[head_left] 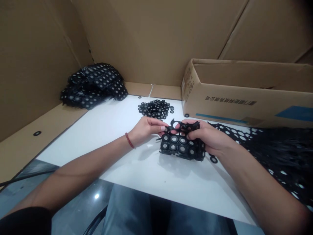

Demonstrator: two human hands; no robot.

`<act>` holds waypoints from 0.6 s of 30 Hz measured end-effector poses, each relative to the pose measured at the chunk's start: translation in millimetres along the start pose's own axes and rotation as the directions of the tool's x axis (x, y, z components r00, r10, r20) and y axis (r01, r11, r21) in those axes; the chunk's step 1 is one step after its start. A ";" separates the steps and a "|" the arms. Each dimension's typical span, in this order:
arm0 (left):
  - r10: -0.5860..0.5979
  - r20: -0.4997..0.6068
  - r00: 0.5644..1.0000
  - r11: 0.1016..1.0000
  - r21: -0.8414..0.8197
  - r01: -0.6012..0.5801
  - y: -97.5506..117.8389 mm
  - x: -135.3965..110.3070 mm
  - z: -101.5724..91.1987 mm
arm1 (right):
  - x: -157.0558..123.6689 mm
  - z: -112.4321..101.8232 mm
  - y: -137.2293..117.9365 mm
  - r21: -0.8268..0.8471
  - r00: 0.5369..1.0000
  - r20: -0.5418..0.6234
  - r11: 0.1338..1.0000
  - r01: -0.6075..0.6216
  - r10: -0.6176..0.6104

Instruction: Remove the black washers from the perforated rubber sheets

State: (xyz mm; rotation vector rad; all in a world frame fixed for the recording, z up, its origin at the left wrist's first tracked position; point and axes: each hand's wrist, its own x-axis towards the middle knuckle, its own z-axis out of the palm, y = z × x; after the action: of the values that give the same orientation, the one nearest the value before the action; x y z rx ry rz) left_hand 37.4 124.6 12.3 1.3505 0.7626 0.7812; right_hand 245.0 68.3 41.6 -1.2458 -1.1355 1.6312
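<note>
A black rubber sheet (179, 145) studded with round rings hangs over the white table (137, 169), held between both hands. My left hand (145, 130) pinches at the sheet's upper left edge with fingertips closed. My right hand (207, 137) grips the sheet's top right, fingers wrapped round it. A red bead bracelet (129, 140) sits on my left wrist.
A pile of loose black rings (155, 108) lies behind the hands. A heap of ring-filled sheets (94, 85) rests at the back left. Emptied perforated sheets (276, 150) spread on the right. An open cardboard box (246, 94) stands back right; cardboard walls enclose the table.
</note>
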 end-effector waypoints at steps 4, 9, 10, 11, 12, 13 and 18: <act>0.178 -0.225 0.958 0.924 0.372 -0.085 1.2 5.8 -11.9 | 4.0 -5.5 1.2 -0.038 0.989 -0.146 0.999 -0.032 0.027; 0.558 -0.049 0.828 0.368 0.909 -0.194 -3.7 7.2 -20.5 | 7.6 -7.0 5.2 -0.104 0.976 -0.191 0.986 -0.130 0.108; 0.581 0.019 0.813 0.269 0.939 -0.214 -4.0 5.6 -19.1 | 7.6 -6.2 5.5 -0.094 0.976 -0.175 0.984 -0.150 0.132; 0.601 0.075 0.796 0.208 0.946 -0.247 -4.0 3.4 -16.7 | 7.2 -5.2 5.4 -0.090 0.977 -0.159 0.984 -0.156 0.140; 0.616 0.121 0.779 0.185 0.938 -0.292 -3.8 0.7 -13.5 | 6.7 -4.2 5.1 -0.096 0.980 -0.150 0.984 -0.149 0.133; 0.619 0.162 0.769 0.193 0.917 -0.349 -3.5 -2.1 -9.9 | 6.0 -3.2 4.6 -0.111 0.982 -0.146 0.984 -0.136 0.120; 0.439 0.312 0.843 0.344 0.808 -0.478 -4.2 -13.3 6.3 | 2.5 0.5 2.0 -0.125 0.992 -0.091 0.988 -0.094 0.083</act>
State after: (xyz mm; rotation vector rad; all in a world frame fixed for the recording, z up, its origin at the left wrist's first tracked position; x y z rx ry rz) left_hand 35.7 109.8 9.0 2.6239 0.7715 0.8157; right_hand 243.8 70.0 39.1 -1.4534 -1.1622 1.5732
